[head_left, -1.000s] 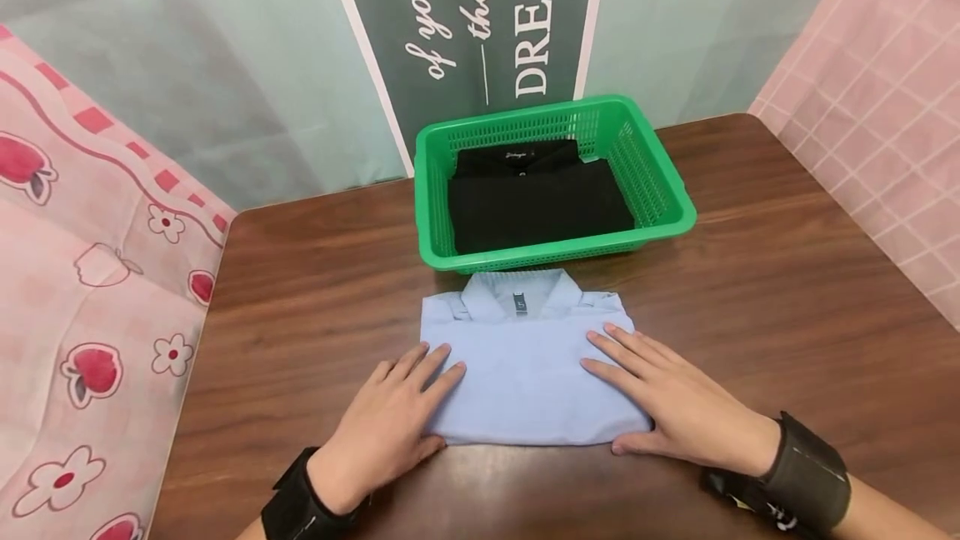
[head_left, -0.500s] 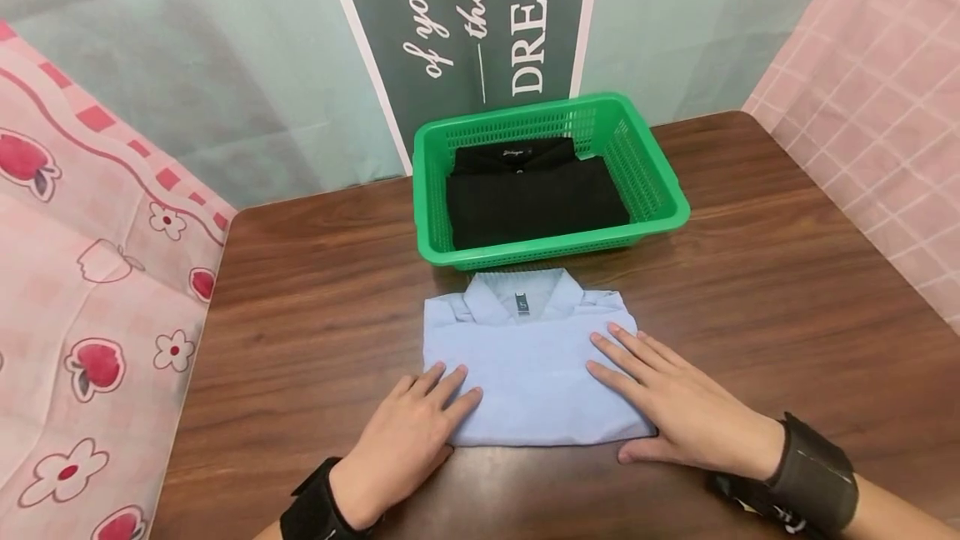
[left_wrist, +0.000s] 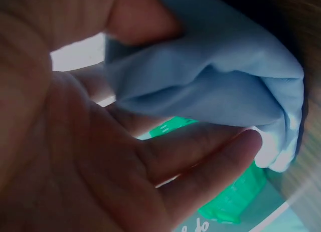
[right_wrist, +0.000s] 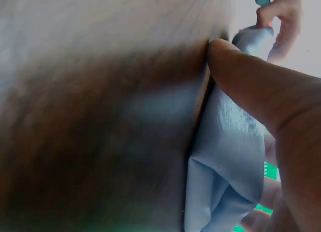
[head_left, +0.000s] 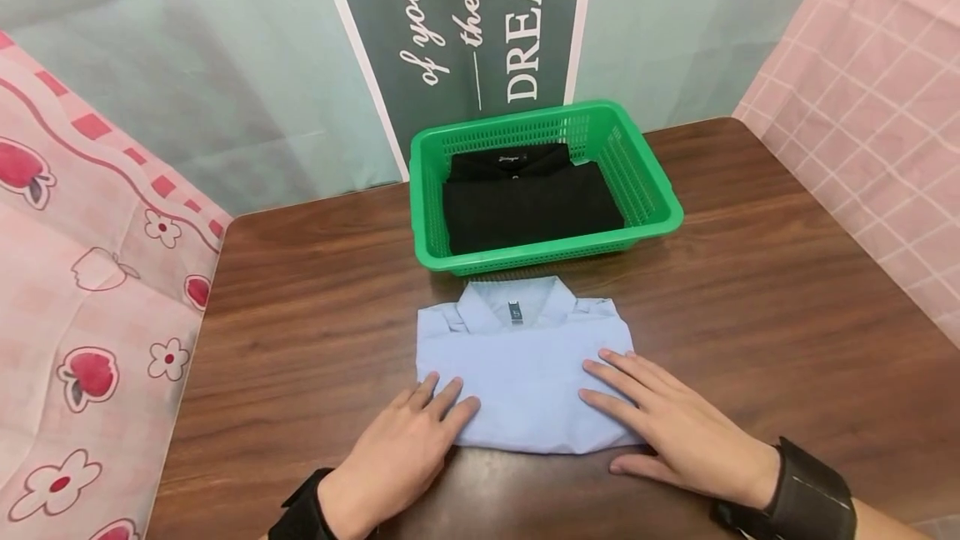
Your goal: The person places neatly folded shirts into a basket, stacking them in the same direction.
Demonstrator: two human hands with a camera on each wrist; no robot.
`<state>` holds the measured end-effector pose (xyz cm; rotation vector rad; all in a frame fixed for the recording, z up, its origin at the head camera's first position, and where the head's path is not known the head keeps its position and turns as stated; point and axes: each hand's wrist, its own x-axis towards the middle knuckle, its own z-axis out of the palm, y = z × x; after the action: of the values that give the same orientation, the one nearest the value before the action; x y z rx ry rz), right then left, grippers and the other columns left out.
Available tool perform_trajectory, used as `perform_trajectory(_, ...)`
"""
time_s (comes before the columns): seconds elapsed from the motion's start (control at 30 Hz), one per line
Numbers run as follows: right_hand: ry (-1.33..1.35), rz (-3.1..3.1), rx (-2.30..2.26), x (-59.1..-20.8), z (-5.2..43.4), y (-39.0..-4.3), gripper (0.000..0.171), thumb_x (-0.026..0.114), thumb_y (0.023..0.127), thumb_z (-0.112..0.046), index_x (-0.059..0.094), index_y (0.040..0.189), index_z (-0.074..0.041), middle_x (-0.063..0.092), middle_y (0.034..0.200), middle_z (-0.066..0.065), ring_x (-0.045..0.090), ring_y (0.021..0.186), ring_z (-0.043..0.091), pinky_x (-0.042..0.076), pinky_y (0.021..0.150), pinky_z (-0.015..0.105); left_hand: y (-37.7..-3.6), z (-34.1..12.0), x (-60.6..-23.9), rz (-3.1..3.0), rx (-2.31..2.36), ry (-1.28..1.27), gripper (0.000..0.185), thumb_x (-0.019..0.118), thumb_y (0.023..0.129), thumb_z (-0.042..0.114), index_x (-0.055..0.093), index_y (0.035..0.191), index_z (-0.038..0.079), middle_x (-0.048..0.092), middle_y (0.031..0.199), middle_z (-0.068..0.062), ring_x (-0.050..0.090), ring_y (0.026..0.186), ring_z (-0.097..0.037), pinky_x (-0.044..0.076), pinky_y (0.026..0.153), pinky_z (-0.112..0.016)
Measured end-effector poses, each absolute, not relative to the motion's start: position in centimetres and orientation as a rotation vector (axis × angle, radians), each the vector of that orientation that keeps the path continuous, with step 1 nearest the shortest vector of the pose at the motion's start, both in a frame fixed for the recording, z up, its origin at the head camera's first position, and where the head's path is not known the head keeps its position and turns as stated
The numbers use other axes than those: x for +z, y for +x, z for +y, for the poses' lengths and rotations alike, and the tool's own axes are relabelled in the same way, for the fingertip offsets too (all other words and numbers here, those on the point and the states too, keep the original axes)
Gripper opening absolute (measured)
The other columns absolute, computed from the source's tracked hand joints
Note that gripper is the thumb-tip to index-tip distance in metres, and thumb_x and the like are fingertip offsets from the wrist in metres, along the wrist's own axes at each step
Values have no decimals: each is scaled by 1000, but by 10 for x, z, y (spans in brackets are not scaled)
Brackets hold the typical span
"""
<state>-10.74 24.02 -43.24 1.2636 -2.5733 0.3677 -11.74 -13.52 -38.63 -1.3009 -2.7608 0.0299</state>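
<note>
A folded light-blue collared shirt (head_left: 521,373) lies on the dark brown wooden desk (head_left: 750,307), just in front of a green perforated plastic basket (head_left: 651,182) that holds a folded black shirt (head_left: 528,202). The left hand (head_left: 401,452) rests flat on the shirt's near left corner, fingers straight (its thumb sits at the fold's edge). The right hand (head_left: 675,427) lies flat on the near right corner, fingers spread, gripping nothing. A pink fruit-print cloth (head_left: 82,290) hangs at the left.
</note>
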Motion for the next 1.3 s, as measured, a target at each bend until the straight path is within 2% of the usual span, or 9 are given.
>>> perform_trajectory(0.23, 1240, -2528, 258, -427, 234, -111, 60, 54, 106, -56, 62, 146, -12, 58, 154, 12, 56, 139, 35, 6, 134, 29, -120, -135, -387, -2616, 70, -1266, 37, 81, 87, 17, 68, 121, 18, 75, 120, -2, 74, 110, -25, 59, 85, -37)
perform_trajectory(0.3, 1246, -2521, 213, -424, 233, -112, 59, 49, 108, -56, 64, 143, -11, 61, 151, 12, 59, 136, 34, 15, 131, 31, -121, -133, -388, -2582, 74, -1261, 33, 81, 86, 16, 67, 116, 19, 74, 110, 1, 72, 101, -22, 57, 79, -34)
perform_trajectory(0.4, 1252, -2533, 130, -419, 231, -113, 57, 66, 100, -51, 66, 139, -10, 63, 148, 12, 62, 134, 34, 36, 120, 38, -124, -127, -391, -2554, 111, -1261, 24, 79, 86, 15, 65, 106, 18, 69, 93, 3, 68, 84, -18, 50, 69, -31)
perform_trajectory(0.5, 1258, -2548, 62, -415, 228, -114, 69, 85, 82, -46, 67, 137, -9, 64, 147, 13, 63, 132, 34, 51, 106, 46, -127, -123, -390, -2538, 175, -1269, 18, 78, 86, 13, 62, 94, 16, 62, 80, 2, 63, 73, -18, 47, 64, -30)
perform_trajectory(0.57, 1265, -2560, 45, -414, 226, -114, 75, 90, 75, -44, 67, 137, -9, 64, 147, 13, 63, 132, 34, 53, 104, 49, -127, -122, -389, -2534, 206, -1275, 18, 78, 85, 12, 60, 88, 15, 60, 75, 2, 62, 70, -19, 45, 61, -30)
perform_trajectory(0.7, 1279, -2593, 41, -411, 224, -111, 76, 89, 78, -48, 66, 139, -10, 63, 148, 13, 63, 133, 35, 51, 105, 49, -125, -122, -386, -2551, 219, -1300, 15, 77, 84, 15, 62, 85, 16, 60, 74, 2, 63, 70, -19, 45, 59, -30)
perform_trajectory(0.93, 1228, -2695, 194, -392, 230, -122, 62, 77, 93, -52, 67, 139, -12, 64, 148, 10, 63, 134, 30, 55, 104, 51, -145, -132, -364, -2794, -14, -1356, 49, 78, 87, 61, 74, 110, 18, 77, 105, 1, 75, 95, -19, 61, 79, -38)
perform_trajectory(1.13, 1032, -2824, 288, -383, 239, -146, 62, 79, 94, -43, 64, 142, -6, 61, 149, 20, 61, 136, 38, 53, 106, 59, -191, -138, -347, -2951, 41, -1180, 69, 86, 84, 50, 68, 135, 8, 72, 131, -14, 70, 118, -35, 59, 96, -52)
perform_trajectory(1.3, 866, -3017, 458, -384, 239, -176, 69, 76, 97, -41, 56, 148, 0, 60, 148, 23, 60, 136, 40, 52, 107, 61, -225, -134, -353, -3190, 57, -1107, 83, 88, 86, 44, 54, 148, 1, 65, 141, -21, 64, 128, -39, 55, 105, -54)
